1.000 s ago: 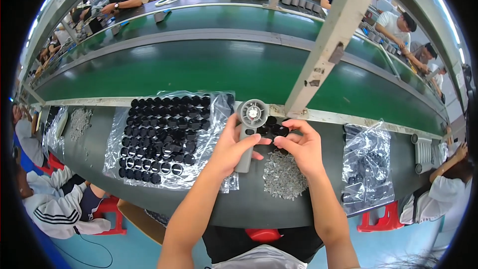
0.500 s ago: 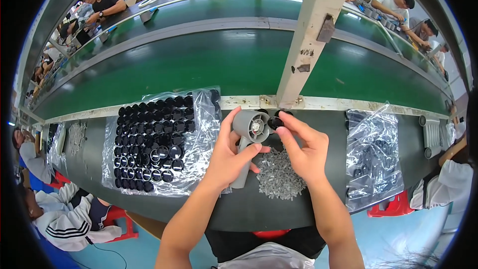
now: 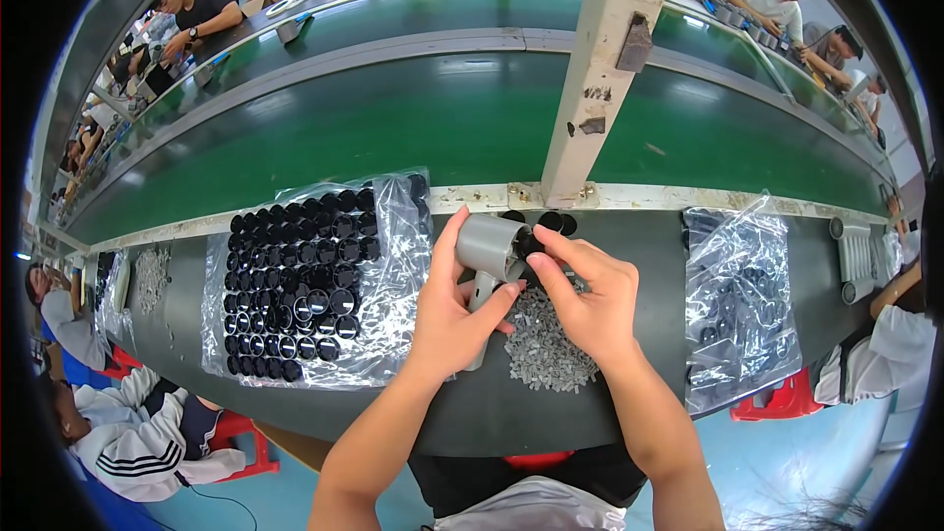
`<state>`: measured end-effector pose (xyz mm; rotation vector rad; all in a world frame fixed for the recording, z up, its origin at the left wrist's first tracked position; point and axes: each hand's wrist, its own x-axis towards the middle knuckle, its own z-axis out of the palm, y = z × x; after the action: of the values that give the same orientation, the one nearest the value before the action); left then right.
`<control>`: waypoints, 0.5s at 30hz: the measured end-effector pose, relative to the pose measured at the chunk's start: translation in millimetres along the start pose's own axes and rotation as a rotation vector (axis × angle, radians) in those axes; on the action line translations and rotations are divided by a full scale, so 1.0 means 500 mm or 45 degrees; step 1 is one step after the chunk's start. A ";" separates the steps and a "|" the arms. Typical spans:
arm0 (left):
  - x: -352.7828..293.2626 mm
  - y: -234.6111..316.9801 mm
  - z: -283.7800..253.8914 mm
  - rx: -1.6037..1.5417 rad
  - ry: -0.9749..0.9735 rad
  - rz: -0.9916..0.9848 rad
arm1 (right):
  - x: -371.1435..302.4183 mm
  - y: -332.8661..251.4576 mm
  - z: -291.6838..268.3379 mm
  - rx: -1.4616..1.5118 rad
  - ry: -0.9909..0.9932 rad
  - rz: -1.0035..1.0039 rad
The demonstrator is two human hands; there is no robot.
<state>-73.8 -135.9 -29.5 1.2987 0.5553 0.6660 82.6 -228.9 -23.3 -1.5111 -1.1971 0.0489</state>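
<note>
A grey hair dryer housing (image 3: 488,242) is held in my left hand (image 3: 447,310), fingers wrapped round its barrel and the top of its handle. Its open round end faces right. With thumb and fingertips, my right hand (image 3: 600,305) pinches a round black cap (image 3: 530,243) at that opening. Whether the cap is seated cannot be made out, since my fingers cover part of it. Just below the hands lies a heap of small grey pieces (image 3: 551,349). A few more black caps (image 3: 553,223) rest on the table behind my right hand.
Left of me, rows of black caps (image 3: 295,275) lie on a clear plastic bag. Another clear bag (image 3: 742,305) with dark parts is at the right, near several grey housings (image 3: 856,261). A cream post (image 3: 597,88) rises beside the green conveyor belt (image 3: 393,128). Other people work around.
The housing has turned so that its open end points toward the right instead of facing up at me. My right hand has brought the black cap slightly left, against the opening.
</note>
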 end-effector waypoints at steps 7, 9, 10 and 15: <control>-0.001 -0.001 0.002 0.073 0.031 0.044 | -0.002 0.001 0.004 0.016 -0.009 -0.026; -0.002 -0.002 0.003 0.097 0.037 0.062 | -0.005 -0.002 0.011 0.035 0.003 -0.023; -0.003 -0.002 0.004 0.120 0.043 0.079 | -0.009 -0.004 0.018 0.112 0.048 0.027; -0.004 -0.009 0.007 0.075 0.057 0.084 | -0.011 0.003 0.026 0.098 0.072 -0.052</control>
<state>-72.2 -140.3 -33.0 1.3642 0.5740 0.7393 73.0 -223.0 -31.8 -1.4115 -1.1679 0.0250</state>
